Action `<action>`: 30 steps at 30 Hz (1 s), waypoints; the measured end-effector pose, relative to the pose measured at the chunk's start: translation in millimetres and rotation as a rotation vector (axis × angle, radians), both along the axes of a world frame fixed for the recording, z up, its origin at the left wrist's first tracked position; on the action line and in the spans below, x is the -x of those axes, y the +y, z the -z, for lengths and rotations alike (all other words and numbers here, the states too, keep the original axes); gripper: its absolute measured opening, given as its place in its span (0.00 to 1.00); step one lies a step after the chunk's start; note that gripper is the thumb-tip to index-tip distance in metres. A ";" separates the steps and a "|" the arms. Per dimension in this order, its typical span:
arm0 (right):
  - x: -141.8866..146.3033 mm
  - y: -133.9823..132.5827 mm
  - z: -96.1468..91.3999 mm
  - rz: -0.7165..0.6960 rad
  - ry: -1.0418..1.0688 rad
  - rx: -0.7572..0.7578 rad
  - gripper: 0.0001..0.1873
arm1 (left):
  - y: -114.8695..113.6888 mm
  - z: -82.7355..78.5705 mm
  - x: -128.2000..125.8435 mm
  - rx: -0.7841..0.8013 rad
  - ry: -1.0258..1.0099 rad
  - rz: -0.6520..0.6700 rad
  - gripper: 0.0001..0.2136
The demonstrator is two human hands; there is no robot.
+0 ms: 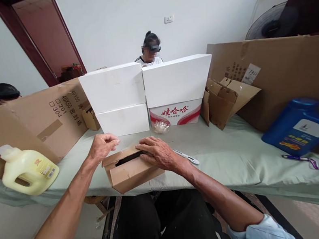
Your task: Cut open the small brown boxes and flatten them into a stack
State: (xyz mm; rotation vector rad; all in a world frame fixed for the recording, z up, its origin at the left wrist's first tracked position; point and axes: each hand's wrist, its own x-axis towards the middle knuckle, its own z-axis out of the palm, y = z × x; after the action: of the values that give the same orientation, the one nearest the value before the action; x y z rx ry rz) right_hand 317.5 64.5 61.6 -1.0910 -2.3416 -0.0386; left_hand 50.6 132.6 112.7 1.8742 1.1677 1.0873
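Observation:
A small brown cardboard box (138, 174) lies at the table's near edge, its lid partly raised with a dark gap along the top. My right hand (160, 152) grips the box's right part, fingers across the lid and thumb by the gap. Just above the box's left end, my left hand (103, 148) is closed in a pinch; a small pale bit shows at its fingertips, too small to name. A white utility knife (187, 157) lies beside my right wrist, partly under it. Beyond the box sits a crumpled ball of clear tape (161, 126).
White boxes (117, 88) are stacked ahead, with a person (150, 51) behind them. Large cartons (287, 72) flank the table. A yellow jug (29, 169) stands left; a blue bottle (299, 127) and a purple pen (297, 157) are right. An opened carton (224, 102) leans nearby.

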 end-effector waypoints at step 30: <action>-3.3 13.7 -62.1 -0.226 0.631 0.319 0.21 | -15.1 -1.7 -13.7 0.424 -0.467 0.425 0.30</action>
State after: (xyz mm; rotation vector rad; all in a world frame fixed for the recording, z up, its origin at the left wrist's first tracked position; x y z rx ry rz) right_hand 320.9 78.3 123.8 -0.8092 -1.9022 0.6829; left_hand 64.2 117.4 114.4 1.3544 0.6297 0.8836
